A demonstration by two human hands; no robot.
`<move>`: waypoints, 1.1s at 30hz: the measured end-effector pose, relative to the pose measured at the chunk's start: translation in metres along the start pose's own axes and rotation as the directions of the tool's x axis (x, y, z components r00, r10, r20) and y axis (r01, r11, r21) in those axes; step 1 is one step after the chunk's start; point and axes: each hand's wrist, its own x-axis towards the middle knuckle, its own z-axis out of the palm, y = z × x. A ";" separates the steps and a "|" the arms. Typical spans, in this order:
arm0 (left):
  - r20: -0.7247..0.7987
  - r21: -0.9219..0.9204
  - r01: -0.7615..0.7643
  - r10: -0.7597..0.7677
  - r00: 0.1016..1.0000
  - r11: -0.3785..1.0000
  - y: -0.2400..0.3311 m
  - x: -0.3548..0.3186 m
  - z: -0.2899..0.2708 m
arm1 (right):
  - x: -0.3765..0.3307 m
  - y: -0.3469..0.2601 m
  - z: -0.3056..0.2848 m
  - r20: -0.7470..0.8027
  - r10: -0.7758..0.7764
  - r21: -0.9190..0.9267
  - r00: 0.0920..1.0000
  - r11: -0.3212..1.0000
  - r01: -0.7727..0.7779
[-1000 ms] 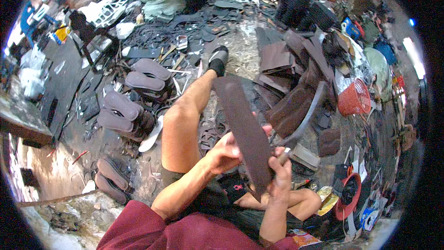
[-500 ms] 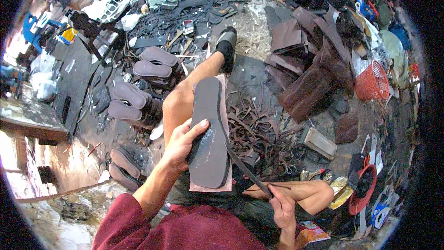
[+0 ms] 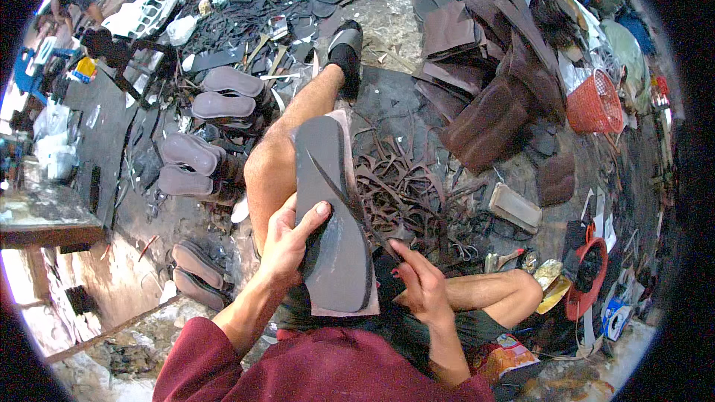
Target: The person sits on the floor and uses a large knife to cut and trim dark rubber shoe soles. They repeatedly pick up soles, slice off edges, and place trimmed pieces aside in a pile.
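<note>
A cluttered workshop floor (image 3: 417,115) is being looked down on, and the largest things on it are being found toward its far right part: a heap of dark brown leather sheets (image 3: 491,82), with a red plastic basket (image 3: 594,101) just beside it at the right edge. Nearer the left edge, several pairs of grey-brown shoe soles (image 3: 212,108) are being kept in stacks, well apart from the leather. A tangle of thin brown offcut strips (image 3: 406,193) is lying in the middle of the floor, just right of the bare left leg (image 3: 287,145) that is being stretched out toward the far side, a dark slipper (image 3: 347,48) being worn on its foot.

A dark grey sole-shaped piece (image 3: 331,216) is being rested lengthwise on that leg's thigh, on top of a pinkish backing piece whose rim is showing around it. It is being held down by the left hand (image 3: 287,246), which is gripping its left edge, the thumb being pressed flat on the upper face. The right hand (image 3: 418,283) is being kept closed around a thin blade (image 3: 350,205), pinched near its handle end just off the sole's right edge; the blade is being laid slanting across the sole's surface, its tip toward the far left part of the piece.
</note>
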 end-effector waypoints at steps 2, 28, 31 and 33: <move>-0.002 -0.030 0.029 -0.029 1.000 0.999 0.001 -0.001 0.008 | 0.022 0.012 0.033 -0.113 0.036 0.008 0.993 0.999 -0.035; 0.144 -0.135 0.193 -0.173 0.974 0.972 0.013 -0.012 -0.036 | -0.007 -0.003 0.013 -0.063 -0.225 -0.206 0.972 0.956 0.208; 0.016 -0.162 0.167 -0.166 0.986 0.973 0.020 -0.018 -0.032 | 0.012 -0.005 0.007 -0.021 -0.292 -0.312 0.956 0.911 0.271; -0.064 -0.105 0.178 -0.185 0.981 0.978 0.012 -0.018 -0.040 | 0.011 0.001 0.022 -0.041 -0.300 -0.280 0.953 0.919 0.277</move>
